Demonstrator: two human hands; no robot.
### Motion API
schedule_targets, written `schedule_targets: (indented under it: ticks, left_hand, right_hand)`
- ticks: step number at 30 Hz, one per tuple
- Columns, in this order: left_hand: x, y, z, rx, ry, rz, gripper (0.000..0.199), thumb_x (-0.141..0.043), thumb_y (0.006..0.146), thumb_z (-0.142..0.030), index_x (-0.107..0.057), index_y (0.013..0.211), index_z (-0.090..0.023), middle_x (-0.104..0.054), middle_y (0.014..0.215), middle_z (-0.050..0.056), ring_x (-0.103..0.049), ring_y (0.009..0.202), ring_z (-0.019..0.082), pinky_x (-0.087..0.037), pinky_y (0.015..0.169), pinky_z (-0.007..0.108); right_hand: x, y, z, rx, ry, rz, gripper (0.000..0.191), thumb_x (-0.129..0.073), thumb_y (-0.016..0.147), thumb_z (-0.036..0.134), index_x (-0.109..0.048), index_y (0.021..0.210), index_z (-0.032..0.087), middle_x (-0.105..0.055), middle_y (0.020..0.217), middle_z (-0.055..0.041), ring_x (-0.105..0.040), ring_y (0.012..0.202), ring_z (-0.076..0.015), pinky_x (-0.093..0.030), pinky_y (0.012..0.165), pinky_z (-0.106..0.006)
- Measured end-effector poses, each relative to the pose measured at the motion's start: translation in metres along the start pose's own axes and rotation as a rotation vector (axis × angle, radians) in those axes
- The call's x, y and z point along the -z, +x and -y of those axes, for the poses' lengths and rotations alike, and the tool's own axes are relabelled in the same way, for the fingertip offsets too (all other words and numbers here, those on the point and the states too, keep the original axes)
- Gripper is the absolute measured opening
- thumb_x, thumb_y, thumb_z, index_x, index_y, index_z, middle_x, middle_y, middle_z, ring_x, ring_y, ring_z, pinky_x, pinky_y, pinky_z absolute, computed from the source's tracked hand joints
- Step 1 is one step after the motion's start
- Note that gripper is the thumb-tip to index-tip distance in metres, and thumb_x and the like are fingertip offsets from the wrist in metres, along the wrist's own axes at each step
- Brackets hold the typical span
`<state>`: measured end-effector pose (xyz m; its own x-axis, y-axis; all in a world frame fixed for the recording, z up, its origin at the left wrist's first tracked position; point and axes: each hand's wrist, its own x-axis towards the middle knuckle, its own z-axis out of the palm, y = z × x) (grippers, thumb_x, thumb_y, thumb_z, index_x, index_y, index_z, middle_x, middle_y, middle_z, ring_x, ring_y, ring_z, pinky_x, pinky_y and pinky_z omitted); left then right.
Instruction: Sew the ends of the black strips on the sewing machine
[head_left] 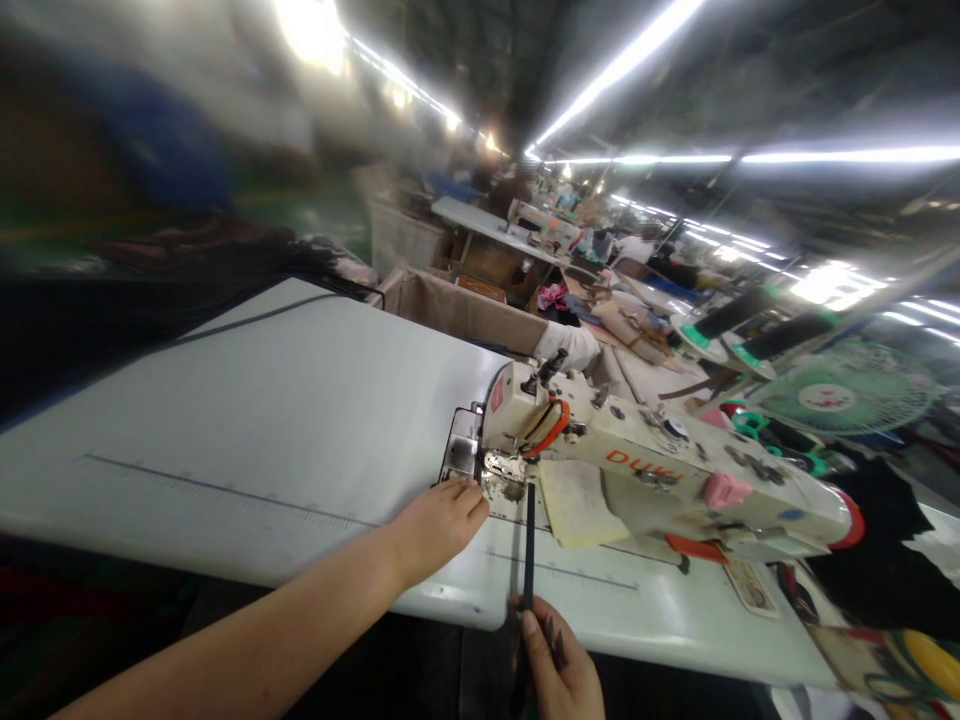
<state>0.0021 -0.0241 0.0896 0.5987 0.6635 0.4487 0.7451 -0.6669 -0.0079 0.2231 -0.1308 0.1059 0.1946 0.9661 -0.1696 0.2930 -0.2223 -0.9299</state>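
Observation:
A white sewing machine (645, 460) with orange trim stands on the pale table. My left hand (446, 515) rests on the table just left of the presser foot (506, 464). Its fingers are bent and pressed together; whatever lies under them is hidden. At the table's front edge, my right hand (562, 660) pinches a narrow black strip (530, 550) between thumb and fingers. The strip runs straight up toward the needle area, its far end just right of the presser foot. Small dark pointed shapes show between the right fingers, too unclear to name.
A printed ruler line (225, 488) runs along the pale table (300, 390). A cloth-lined bin (465, 310) stands behind it. To the right are black thread cones (731, 320) and a green fan (832, 390). Dark cloth (870, 530) lies beyond the machine's right end.

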Motion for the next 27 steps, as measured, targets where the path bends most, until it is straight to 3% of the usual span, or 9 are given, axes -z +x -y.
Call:
schedule_targets:
  ticks: [6, 10, 13, 20, 27]
  left_hand:
    - [-0.007, -0.004, 0.003, 0.035, -0.046, -0.032, 0.022, -0.054, 0.096, -0.006, -0.066, 0.113, -0.012, -0.070, 0.120, 0.013, -0.065, 0.118, 0.021, -0.046, 0.114, 0.038]
    - [-0.016, -0.003, 0.009, 0.146, -0.137, -0.115, 0.019, -0.056, 0.099, -0.013, -0.068, 0.114, -0.015, -0.072, 0.122, 0.009, -0.060, 0.129, 0.022, -0.039, 0.121, 0.043]
    - [-0.023, -0.002, 0.015, 0.225, -0.200, -0.147, 0.019, -0.056, 0.100, -0.019, -0.068, 0.115, -0.018, -0.072, 0.125, 0.008, -0.059, 0.131, 0.023, -0.037, 0.122, 0.047]
    - [-0.023, 0.000, 0.023, 0.303, -0.269, -0.124, 0.022, -0.057, 0.100, -0.021, -0.069, 0.119, -0.021, -0.070, 0.134, 0.007, -0.055, 0.136, 0.022, -0.034, 0.122, 0.047]
    - [-0.020, 0.002, 0.024, 0.372, -0.322, -0.027, 0.027, -0.055, 0.100, -0.016, -0.067, 0.123, -0.024, -0.066, 0.140, 0.003, -0.051, 0.141, 0.023, -0.032, 0.122, 0.050]
  right_hand:
    - [0.003, 0.002, 0.000, -0.003, 0.004, 0.068, 0.063, -0.075, 0.074, 0.073, -0.082, 0.098, 0.016, -0.071, 0.070, -0.0049, -0.065, 0.066, -0.0216, -0.055, 0.063, -0.028]
    - [-0.001, -0.003, -0.005, -0.001, 0.008, -0.006, 0.064, -0.071, 0.078, 0.073, -0.081, 0.104, 0.015, -0.060, 0.057, 0.0002, -0.062, 0.061, -0.0203, -0.054, 0.063, -0.028]
    - [0.000, -0.002, -0.006, -0.007, 0.005, 0.053, 0.063, -0.072, 0.078, 0.073, -0.080, 0.103, 0.015, -0.067, 0.066, -0.0026, -0.062, 0.063, -0.0198, -0.053, 0.061, -0.027]
    - [0.003, 0.001, -0.002, 0.049, -0.049, 0.130, 0.054, -0.069, 0.084, 0.068, -0.081, 0.103, 0.018, -0.073, 0.078, -0.0062, -0.069, 0.080, -0.0242, -0.057, 0.072, -0.027]
    - [-0.005, -0.002, 0.003, 0.178, -0.083, 0.176, 0.041, -0.064, 0.094, 0.052, -0.078, 0.115, 0.019, -0.075, 0.090, -0.0068, -0.068, 0.082, -0.0205, -0.056, 0.086, -0.028]
